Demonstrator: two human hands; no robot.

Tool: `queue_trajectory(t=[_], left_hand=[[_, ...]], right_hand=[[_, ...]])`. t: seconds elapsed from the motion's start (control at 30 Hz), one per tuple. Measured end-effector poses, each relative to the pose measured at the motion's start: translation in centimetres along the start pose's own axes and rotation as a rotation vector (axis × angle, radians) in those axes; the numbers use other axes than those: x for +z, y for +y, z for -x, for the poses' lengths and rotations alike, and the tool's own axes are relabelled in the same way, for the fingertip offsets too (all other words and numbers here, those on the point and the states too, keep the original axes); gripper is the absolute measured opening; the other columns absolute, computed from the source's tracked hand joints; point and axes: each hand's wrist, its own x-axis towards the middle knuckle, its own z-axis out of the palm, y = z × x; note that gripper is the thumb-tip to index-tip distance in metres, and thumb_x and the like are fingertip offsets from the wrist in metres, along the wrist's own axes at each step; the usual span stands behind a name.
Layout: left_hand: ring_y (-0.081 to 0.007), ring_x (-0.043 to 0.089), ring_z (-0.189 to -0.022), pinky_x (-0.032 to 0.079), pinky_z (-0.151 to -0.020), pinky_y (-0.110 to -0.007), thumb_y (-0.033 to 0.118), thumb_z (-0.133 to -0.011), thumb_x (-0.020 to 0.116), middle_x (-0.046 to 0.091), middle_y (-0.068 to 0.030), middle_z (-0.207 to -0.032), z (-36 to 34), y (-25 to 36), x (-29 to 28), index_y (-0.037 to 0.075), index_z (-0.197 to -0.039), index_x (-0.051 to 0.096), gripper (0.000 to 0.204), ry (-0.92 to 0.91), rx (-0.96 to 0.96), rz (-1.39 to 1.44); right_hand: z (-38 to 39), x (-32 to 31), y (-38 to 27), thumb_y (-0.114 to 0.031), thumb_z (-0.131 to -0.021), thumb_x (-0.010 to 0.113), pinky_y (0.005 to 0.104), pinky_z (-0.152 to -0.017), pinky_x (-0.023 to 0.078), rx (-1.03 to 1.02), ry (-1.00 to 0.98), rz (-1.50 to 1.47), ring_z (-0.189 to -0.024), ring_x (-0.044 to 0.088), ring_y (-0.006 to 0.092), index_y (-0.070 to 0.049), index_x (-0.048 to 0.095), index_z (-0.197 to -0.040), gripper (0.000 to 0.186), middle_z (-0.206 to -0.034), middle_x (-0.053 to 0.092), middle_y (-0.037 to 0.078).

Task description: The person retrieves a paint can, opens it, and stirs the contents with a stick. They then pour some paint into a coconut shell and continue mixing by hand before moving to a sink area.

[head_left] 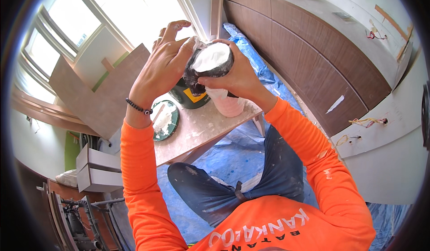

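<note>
My right hand grips a dark, smeared container whose round top holds a white paste. My left hand is raised at the container's left side, fingers bent and apart, with the thumb at a whitish smeared bit on its rim. Beneath my hands, a dark green tub with a yellow label and a pink, white-smeared cylindrical container stand on a worktop. A green-rimmed lid smeared with white lies at the tub's left.
Brown cabinets curve along the right, near loose wires. Boards lean below the windows at left, with white boxes lower down. Blue sheeting covers the floor around my bent legs. A metal-framed machine sits at lower left.
</note>
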Motion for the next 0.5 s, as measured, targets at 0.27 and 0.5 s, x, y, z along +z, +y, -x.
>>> queue_trajectory(t=[0.27,0.5], left_hand=[[-0.0369,0.043,-0.142,0.033,-0.121,-0.047,0.036,-0.112,0.038,0.049,-0.0194,-0.151,-0.47,-0.41,0.46,-0.002,-0.12,0.073,0.052,-0.026,0.014,-0.076],[-0.0348,0.043,-0.143,0.033,-0.12,-0.045,0.035,-0.113,0.039,0.05,-0.0176,-0.15,-0.3,-0.15,0.07,-0.001,-0.123,0.074,0.051,-0.035,-0.012,-0.059]], right_hand=[[0.02,-0.2,0.31,-0.014,-0.066,0.099,0.0335,-0.103,0.054,0.022,-0.013,-0.069,-0.118,0.065,0.0197,-0.002,0.047,-0.145,0.096,-0.128,0.064,0.011],[-0.57,-0.72,0.9,-0.013,-0.066,0.099,0.0326,-0.102,0.054,0.026,-0.041,-0.031,-0.117,0.064,0.0179,-0.001,0.048,-0.144,0.095,-0.126,0.065,0.01]])
